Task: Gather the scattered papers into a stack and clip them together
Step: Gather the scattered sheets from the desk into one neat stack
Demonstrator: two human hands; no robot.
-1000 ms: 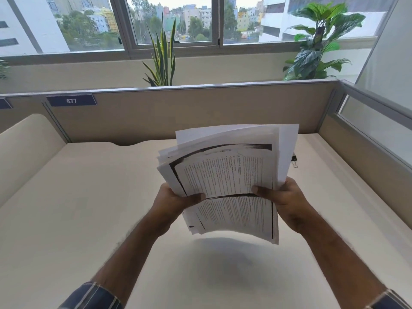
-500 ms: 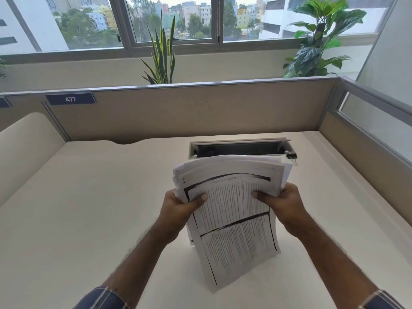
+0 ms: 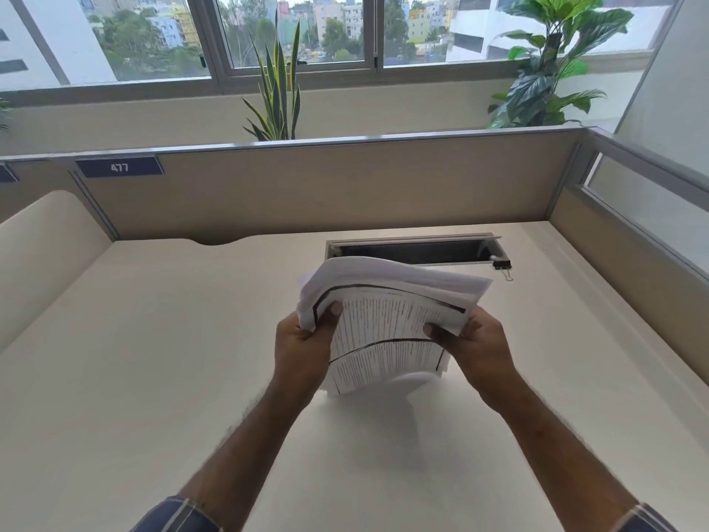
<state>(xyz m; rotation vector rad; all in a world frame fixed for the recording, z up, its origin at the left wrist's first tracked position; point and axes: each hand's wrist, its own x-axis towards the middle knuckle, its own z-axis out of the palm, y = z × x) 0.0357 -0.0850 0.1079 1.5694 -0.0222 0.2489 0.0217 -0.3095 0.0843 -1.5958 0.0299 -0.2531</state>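
A stack of printed papers (image 3: 387, 332) stands nearly upright over the middle of the cream desk (image 3: 153, 378), its top bowing away from me and its lower edge close to the desk surface. My left hand (image 3: 305, 349) grips the stack's left edge, thumb on the front sheet. My right hand (image 3: 475, 349) grips the right edge the same way. A black binder clip (image 3: 502, 266) lies on the desk behind the stack, to the right, by the corner of the cable slot.
An open cable slot (image 3: 412, 250) is cut into the desk behind the papers. Beige partition walls (image 3: 326, 186) close off the back and right sides. Two potted plants stand behind the partition under the windows.
The stack has come down from mid-air toward the desk and curled forward at the top. Both hands came down with it, uncovering the cable slot and the binder clip.
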